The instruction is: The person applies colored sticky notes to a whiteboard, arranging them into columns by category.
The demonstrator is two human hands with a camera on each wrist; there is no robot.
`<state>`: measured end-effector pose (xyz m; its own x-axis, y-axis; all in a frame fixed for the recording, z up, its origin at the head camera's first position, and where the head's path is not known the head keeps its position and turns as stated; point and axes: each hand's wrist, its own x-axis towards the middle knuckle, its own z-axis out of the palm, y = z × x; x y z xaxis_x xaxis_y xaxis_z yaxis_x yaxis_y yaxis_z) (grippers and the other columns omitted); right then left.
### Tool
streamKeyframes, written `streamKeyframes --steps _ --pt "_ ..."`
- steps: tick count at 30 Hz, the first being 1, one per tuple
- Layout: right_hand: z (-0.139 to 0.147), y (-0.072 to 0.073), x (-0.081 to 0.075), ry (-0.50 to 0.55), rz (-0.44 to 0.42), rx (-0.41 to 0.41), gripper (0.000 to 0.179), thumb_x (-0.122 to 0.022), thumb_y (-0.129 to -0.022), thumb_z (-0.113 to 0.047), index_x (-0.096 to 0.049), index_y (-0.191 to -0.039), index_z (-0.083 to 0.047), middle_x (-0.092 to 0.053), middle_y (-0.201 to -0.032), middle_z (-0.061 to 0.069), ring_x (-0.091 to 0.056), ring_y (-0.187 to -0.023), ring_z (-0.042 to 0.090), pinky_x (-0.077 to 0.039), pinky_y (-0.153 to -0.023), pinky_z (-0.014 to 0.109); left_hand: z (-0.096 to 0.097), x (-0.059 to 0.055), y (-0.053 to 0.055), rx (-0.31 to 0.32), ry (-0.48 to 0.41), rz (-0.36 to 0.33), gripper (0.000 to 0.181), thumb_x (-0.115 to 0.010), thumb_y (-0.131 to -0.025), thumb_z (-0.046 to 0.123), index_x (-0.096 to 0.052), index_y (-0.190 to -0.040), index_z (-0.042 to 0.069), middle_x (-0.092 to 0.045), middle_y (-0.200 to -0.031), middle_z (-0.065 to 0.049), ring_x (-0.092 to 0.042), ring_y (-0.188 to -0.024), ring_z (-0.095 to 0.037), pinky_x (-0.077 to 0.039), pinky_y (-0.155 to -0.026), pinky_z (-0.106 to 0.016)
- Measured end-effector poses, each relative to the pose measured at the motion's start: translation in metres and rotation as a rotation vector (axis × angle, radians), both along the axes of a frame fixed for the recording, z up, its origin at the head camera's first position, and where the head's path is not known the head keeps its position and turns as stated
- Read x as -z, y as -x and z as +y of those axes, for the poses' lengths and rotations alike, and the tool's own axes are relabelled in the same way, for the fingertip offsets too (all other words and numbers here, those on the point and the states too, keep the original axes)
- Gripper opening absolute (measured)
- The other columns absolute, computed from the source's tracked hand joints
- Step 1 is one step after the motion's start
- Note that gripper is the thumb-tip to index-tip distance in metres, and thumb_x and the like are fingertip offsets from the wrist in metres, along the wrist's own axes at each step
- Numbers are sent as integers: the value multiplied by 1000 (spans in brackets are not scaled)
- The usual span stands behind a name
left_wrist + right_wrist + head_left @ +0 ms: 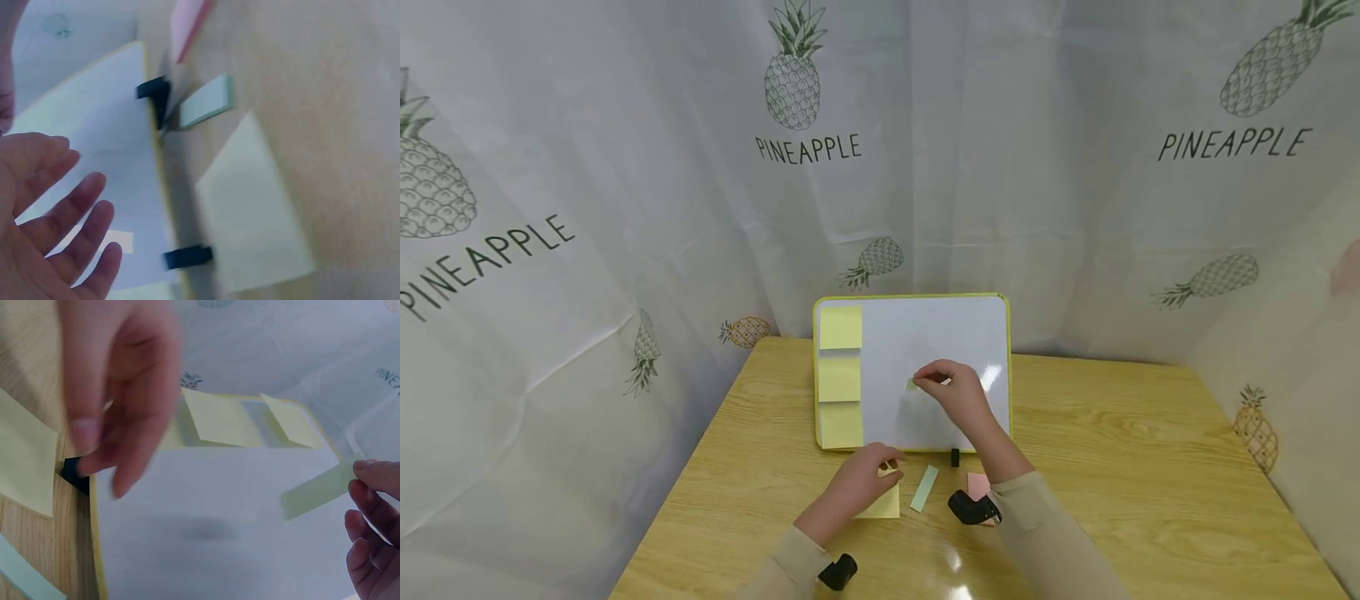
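My right hand [961, 398] pinches one end of a pale green sticky strip [319, 487] between thumb and index finger, in front of the whiteboard [940, 333]. In the right wrist view the strip's other end points out over the white surface. Down the board's left side run three yellow sticky notes [839, 379], one above another, their edges lifting. Below the board my left hand [853, 483] holds nothing, its fingers loosely spread and slightly bent. It hovers over a yellow sticky note pad [883, 505] on the table, partly covering it in the head view.
A light green strip pad [924, 488] lies right of the yellow pad. Further right is a pink pad [977, 483], partly hidden by the right wrist's camera [972, 507]. A black foot [955, 457] supports the board's lower edge. Behind hangs a pineapple-print curtain [962, 167].
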<state>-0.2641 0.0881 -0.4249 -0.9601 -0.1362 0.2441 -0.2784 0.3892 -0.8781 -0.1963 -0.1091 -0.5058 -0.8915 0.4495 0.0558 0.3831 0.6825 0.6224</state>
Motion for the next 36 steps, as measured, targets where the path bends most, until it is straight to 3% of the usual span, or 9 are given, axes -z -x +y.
streamKeyframes --steps 3,8,15,20,25,31,36 --pt "-4 6 -3 27 -21 21 7 -74 -88 -14 -77 -94 -10 -68 -89 -2 -59 -84 20 -49 -68 34 -7 -23 9 -7 -10 54 24 -66 -94 12 -69 -117 7 -63 -102 0 -59 -90 -16 -50 -75 -30" --pt "-11 13 -3 113 -5 64 8 -75 -87 -15 -78 -93 -10 -69 -88 -1 -62 -81 19 -50 -68 34 -20 -56 29 -54 21 206 23 -66 -94 11 -69 -117 7 -64 -100 -1 -60 -91 -20 -50 -77 -35" --pt "-25 30 7 234 48 81 6 -78 -83 -10 -79 -89 -8 -71 -91 3 -67 -84 18 -55 -73 30 -33 -86 61 -181 -11 354 23 -68 -92 9 -69 -115 8 -66 -100 -4 -61 -93 -22 -50 -80 -39" --pt "-36 44 11 278 29 97 6 -79 -82 -8 -79 -88 -6 -71 -91 4 -65 -85 18 -54 -71 27 -38 -94 88 -277 -15 409 25 -67 -92 10 -69 -117 10 -66 -104 -4 -61 -97 -21 -50 -82 -38" --pt "-45 54 10 297 37 92 7 -79 -81 -7 -79 -87 -3 -71 -92 7 -65 -86 21 -54 -71 27 -38 -99 110 -299 -8 418 28 -68 -92 10 -67 -120 10 -64 -109 -6 -60 -100 -23 -50 -82 -39" --pt "-52 62 12 265 23 121 7 -80 -81 -8 -79 -87 -4 -71 -91 5 -65 -87 19 -54 -72 27 -36 -97 125 -320 15 364 30 -66 -93 13 -66 -123 12 -63 -111 -6 -60 -103 -22 -50 -85 -39" --pt "-55 66 14 265 21 129 7 -79 -82 -7 -79 -88 -4 -72 -91 6 -66 -86 20 -55 -73 28 -33 -96 133 -319 37 368 30 -65 -94 14 -65 -125 12 -62 -112 -6 -58 -104 -22 -49 -85 -38"
